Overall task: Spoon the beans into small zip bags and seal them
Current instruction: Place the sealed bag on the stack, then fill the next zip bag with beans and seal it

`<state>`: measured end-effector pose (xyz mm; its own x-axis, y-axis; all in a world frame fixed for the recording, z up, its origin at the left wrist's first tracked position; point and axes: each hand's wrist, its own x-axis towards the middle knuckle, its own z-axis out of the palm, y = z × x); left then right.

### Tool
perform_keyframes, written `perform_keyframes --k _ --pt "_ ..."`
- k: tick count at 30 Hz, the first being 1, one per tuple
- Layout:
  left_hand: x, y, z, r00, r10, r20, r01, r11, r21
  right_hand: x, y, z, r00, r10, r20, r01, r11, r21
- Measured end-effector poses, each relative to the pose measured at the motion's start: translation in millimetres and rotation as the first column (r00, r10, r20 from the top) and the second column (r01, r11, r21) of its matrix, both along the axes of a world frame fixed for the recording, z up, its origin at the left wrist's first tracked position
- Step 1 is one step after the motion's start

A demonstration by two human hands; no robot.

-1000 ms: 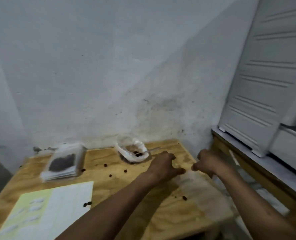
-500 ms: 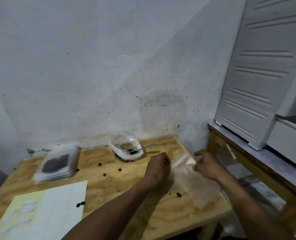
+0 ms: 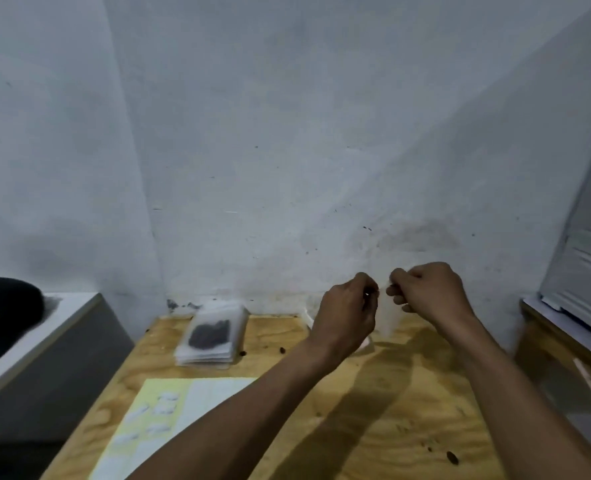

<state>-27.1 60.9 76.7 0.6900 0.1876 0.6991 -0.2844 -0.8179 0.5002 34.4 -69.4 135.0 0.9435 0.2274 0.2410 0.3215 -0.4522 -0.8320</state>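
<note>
Plywood formed the tabletop [image 3: 373, 427], which filled the lower centre of the frame, with both forearms reaching up across it from the bottom edge. Nearest, at lower left, lay a pale yellow and white sheet [image 3: 169, 420] carrying rows of small white shapes. A few loose beans [image 3: 452, 457] sat on the wood at lower right, and a couple more lay near the middle of the table. Further back, left of centre, a stack of clear zip bags [image 3: 211, 336] rested flat, the top one showing a dark patch of beans. Above the table's far right part, both hands were raised close together. The left hand [image 3: 347, 315] had its fingers curled, pinching the top edge of a small clear zip bag [image 3: 387, 313], which hung blurred between the hands. The right hand [image 3: 429, 294] was likewise curled, thumb and fingertips nipping the same edge. Behind stood a stained pale wall [image 3: 287, 150], with a white panelled cabinet [image 3: 585, 258] at the right edge.
</note>
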Motion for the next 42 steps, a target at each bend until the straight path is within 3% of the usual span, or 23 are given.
perform_keyframes --k 5,10,14,17,21,24,28,31,33,35,39,42 --pt "-18 23 22 0.990 -0.083 -0.115 0.031 0.919 -0.394 -1 23 -2 0.990 0.109 0.086 -0.111 0.993 0.024" --pt "-18 46 32 0.946 -0.262 -0.190 0.103 0.801 -0.589 -1 30 -2 0.974 0.227 0.019 -0.227 0.971 0.068" --pt "-16 57 28 0.954 -0.142 -0.264 -0.006 0.871 -0.491 -2 28 -5 0.962 0.270 0.047 -0.265 0.959 -0.096" --pt "-12 53 21 0.964 0.076 -0.256 -0.144 0.955 -0.258 -3 34 -10 0.960 0.271 0.067 -0.251 0.944 -0.215" --pt "-2 63 16 0.931 0.316 -0.180 -0.343 0.928 -0.143 -10 43 -17 0.971 0.237 0.018 -0.226 0.944 -0.240" --pt "-7 63 16 0.964 0.252 -0.081 -0.260 0.958 -0.119 -12 46 -18 0.975 0.206 -0.084 -0.211 0.976 -0.058" --pt "-27 58 13 0.997 -0.071 -0.004 0.071 0.997 -0.042 1 40 -13 0.943 0.253 -0.215 -0.195 0.946 0.258" --pt "-29 68 16 0.970 -0.168 -0.174 0.188 0.977 0.104 2 37 -15 0.955 0.269 -0.124 -0.236 0.945 0.226" --pt "-25 79 17 0.957 -0.090 -0.277 0.185 0.922 0.341 -3 36 -15 0.933 0.344 -0.105 -0.321 0.929 0.184" --pt "-21 87 20 0.942 -0.022 -0.334 0.190 0.855 0.482 -7 36 -13 0.906 0.412 -0.101 -0.404 0.910 0.094" --pt "-17 93 15 0.968 -0.018 -0.250 0.140 0.866 0.480 -8 36 -18 0.941 0.334 -0.055 -0.336 0.942 -0.013" --pt "-18 95 6 0.974 0.052 -0.220 0.064 0.870 0.488 -8 36 -28 0.980 0.137 0.144 -0.134 0.991 -0.030"
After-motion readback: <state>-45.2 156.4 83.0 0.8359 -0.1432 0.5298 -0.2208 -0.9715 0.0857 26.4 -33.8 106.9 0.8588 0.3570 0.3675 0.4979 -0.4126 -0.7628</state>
